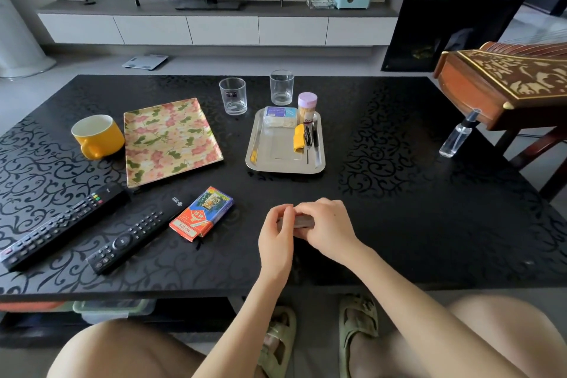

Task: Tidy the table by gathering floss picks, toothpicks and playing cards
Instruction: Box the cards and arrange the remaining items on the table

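Landmark: red-and-blue cardboard playing-card box (201, 213), flat on black patterned table (399, 193). Dark stack of playing cards (302, 221) right of box, well apart, pinched between both hands. Left hand (274, 238) grips stack's left end; right hand (329, 232) curls over its top and right end. Silver metal tray (270, 147) beyond box, holding white floss-pick box (280, 116) and lilac-capped toothpick jar (307, 108).

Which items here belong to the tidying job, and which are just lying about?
Job: card stack held by left hand and right hand; card box; floss pick box; toothpick jar; metal tray.
Lying about: yellow mug; floral tray; two remotes; two glasses; spray bottle.
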The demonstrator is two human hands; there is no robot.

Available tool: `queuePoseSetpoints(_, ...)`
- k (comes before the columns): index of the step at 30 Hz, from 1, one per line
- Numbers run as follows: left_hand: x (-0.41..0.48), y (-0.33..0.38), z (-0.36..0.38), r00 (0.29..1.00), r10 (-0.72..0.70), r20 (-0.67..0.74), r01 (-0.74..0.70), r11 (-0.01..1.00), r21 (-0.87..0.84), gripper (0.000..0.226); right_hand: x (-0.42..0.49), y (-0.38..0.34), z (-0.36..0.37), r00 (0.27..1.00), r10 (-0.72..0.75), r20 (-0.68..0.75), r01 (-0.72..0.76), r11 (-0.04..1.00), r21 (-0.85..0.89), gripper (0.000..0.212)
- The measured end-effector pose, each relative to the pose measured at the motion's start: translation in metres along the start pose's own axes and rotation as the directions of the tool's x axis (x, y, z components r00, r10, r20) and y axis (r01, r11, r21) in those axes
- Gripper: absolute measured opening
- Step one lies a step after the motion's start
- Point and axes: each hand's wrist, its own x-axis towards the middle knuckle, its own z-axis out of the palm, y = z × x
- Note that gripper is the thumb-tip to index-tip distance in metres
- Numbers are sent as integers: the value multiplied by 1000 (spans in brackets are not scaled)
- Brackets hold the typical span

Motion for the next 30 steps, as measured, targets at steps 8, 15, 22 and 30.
queuePoseSetpoints(8, 3, 0, 16, 996, 4, -89, -8, 999, -43, 16, -23, 7, 15, 939, 321, 125, -316, 659, 682, 56)
queuePoseSetpoints(15, 5, 4, 15, 998, -9, -68, 11, 1000, 29, 31, -24, 22, 16, 974, 207, 89, -221, 799, 560, 23)
queuePoseSetpoints(22, 29, 33, -36, 986, 165, -5, -116, 716, 688, 30, -23, 24, 11, 974, 224, 21, -204, 840, 502, 16)
queuePoseSetpoints(30, 92, 40, -97, 987, -79, 137, -143, -70, 987, 63, -38, 16, 2, 928, 367, -58, -272, 778, 566, 18)
